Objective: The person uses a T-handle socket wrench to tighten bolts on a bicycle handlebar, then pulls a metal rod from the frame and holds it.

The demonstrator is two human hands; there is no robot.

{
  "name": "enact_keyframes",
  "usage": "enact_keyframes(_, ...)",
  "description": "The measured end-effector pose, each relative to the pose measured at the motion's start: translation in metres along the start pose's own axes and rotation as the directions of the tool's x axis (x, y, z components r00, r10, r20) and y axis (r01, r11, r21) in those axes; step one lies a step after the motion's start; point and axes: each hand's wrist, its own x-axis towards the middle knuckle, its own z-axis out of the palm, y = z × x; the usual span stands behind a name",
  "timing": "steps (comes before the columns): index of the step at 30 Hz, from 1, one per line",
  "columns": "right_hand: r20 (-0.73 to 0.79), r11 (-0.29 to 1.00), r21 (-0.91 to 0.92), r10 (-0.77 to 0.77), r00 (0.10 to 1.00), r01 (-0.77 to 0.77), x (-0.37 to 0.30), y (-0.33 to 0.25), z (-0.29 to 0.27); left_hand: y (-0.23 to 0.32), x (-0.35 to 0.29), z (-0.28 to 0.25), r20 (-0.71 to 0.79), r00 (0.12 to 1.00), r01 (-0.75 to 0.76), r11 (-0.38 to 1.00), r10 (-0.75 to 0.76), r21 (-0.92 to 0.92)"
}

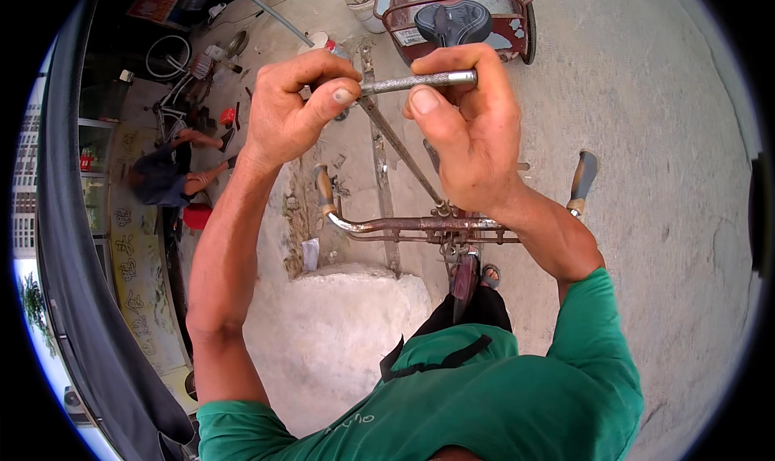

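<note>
A knurled metal handle (416, 82) with a smooth silver end is held up across the upper middle, almost level. My left hand (295, 106) is closed at its left end, thumb and fingers pinched together. My right hand (476, 122) is closed around its right part, thumb beneath, silver end showing past the fingers. A thin dark rod (401, 150) slants from beside my left fingers down to the handlebar; I cannot tell whether it joins the handle. Below is a bicycle's rusty handlebar (404, 224) with worn grips. Its black saddle (453, 23) lies beyond my right hand.
A red cargo cart (517, 25) stands at the far side, with a bucket (367, 13) beside it. On the left, another person (161, 174) sits near a white bicycle (165, 110) and a red stool (196, 215). A pale concrete slab (331, 332) lies below the handlebar.
</note>
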Motion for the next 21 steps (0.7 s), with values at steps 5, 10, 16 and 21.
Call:
enact_keyframes(5,0.093,0.968,0.215,0.112,0.989,-0.130,0.014,0.001,-0.007,0.025,-0.001,-0.013,0.203,0.972,0.103,0.990,-0.120,0.094)
enact_keyframes(10,0.247,0.950,0.299,0.014,0.969,-0.090,0.009,0.011,-0.008,0.051,-0.012,-0.020,0.229,0.955,0.176,0.981,-0.189,0.078)
enact_keyframes(16,0.262,0.877,0.481,-0.133,0.956,-0.010,0.011,-0.005,-0.007,0.074,-0.022,-0.030,0.168,0.975,0.135,0.989,-0.142,0.054)
enact_keyframes(21,0.303,0.855,0.509,-0.071,0.950,-0.098,0.007,0.002,-0.002,0.082,-0.032,-0.025,0.137,0.963,0.220,0.971,-0.231,0.094)
